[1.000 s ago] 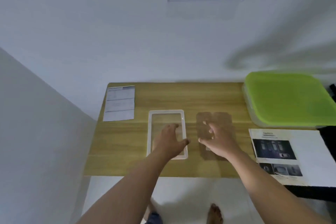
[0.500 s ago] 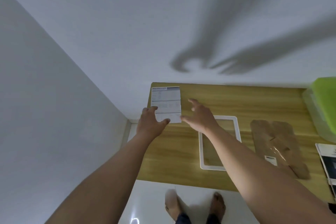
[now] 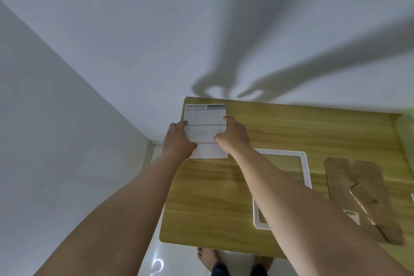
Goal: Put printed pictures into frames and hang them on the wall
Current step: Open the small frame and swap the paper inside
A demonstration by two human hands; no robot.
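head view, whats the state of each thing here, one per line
white printed specification sheet, flat on wooden table's far left corner, both hands on it
left hand, on sheet's left edge, grip unclear
right hand, on sheet's right edge, grip unclear
white rectangular picture frame, flat, no picture in it
brown cardboard backing board, flat, out of frame, to its right

At the far left corner of the table (image 3: 212, 197), the printed sheet (image 3: 205, 127) is held by its side edges — left hand (image 3: 179, 139) on one, right hand (image 3: 233, 136) on the other. A white frame (image 3: 305, 168) lies mid-table, with a brown backing board (image 3: 349, 177) toward the right edge.
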